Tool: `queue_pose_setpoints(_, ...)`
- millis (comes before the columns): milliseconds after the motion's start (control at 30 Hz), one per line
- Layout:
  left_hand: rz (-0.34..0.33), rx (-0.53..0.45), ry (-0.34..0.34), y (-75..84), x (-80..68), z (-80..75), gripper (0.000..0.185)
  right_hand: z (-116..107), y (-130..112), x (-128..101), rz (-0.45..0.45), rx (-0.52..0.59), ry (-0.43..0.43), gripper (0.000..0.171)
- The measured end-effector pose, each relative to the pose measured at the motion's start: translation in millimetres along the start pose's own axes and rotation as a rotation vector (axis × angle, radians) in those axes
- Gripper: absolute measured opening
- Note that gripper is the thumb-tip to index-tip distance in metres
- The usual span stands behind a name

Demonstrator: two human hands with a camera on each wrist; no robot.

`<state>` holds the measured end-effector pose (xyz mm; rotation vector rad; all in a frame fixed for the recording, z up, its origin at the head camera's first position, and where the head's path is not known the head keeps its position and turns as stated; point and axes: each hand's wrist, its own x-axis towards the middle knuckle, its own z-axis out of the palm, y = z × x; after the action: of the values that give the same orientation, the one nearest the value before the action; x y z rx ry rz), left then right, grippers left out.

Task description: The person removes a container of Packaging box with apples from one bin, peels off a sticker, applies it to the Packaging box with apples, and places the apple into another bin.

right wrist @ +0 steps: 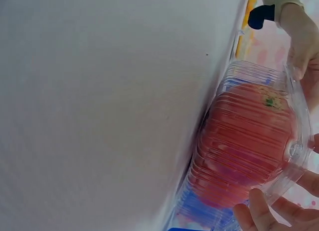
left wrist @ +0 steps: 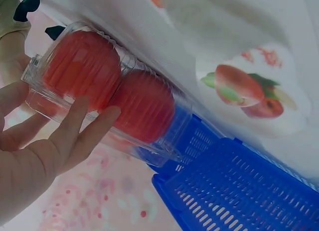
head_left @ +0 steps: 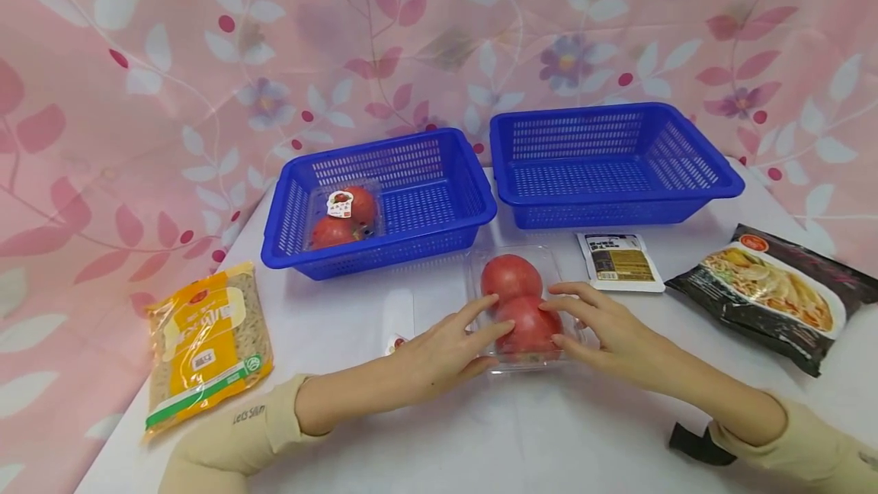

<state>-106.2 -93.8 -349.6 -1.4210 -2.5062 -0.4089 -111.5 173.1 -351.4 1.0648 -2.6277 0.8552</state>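
A clear plastic clamshell box [head_left: 552, 269] with two red tomatoes [head_left: 511, 278] lies on the white table in the head view. My left hand [head_left: 439, 353] touches the box from the left, its fingers spread over the lid. From the right, my right hand [head_left: 610, 334] rests its fingers on the lid and side edge. In the left wrist view, the left fingers [left wrist: 72, 124] lie fairly straight along the box. The right fingers [right wrist: 259, 211] touch its rim in the right wrist view. Left of the box lies a white label strip [head_left: 398, 315] with a red fruit print.
Behind stand two blue baskets; the left basket [head_left: 439, 231] holds another box of tomatoes [head_left: 358, 206], beside the right basket [head_left: 617, 208]. A yellow grain bag [head_left: 206, 341] lies at left. A small sachet [head_left: 620, 261] and a black noodle packet [head_left: 775, 288] lie at right.
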Motion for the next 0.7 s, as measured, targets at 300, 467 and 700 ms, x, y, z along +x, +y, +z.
queue_pose_setpoints(300,-0.104,-0.018,-0.165,-2.9,-4.8,-4.4,0.06,-2.3,-3.5,-1.1,0.019,-0.064,-0.025,0.035)
queue_pose_setpoints(467,-0.211,-0.081,-0.226,-9.2,-13.8,-9.8,0.067,-4.1,-4.2,0.1,0.016,-0.099,0.004,0.035)
queue_pose_setpoints(700,-0.291,-0.089,-0.243,-26.7,-30.9,-18.4,0.052,-4.3,-4.6,0.2,-0.007,-0.084,0.046,0.046)
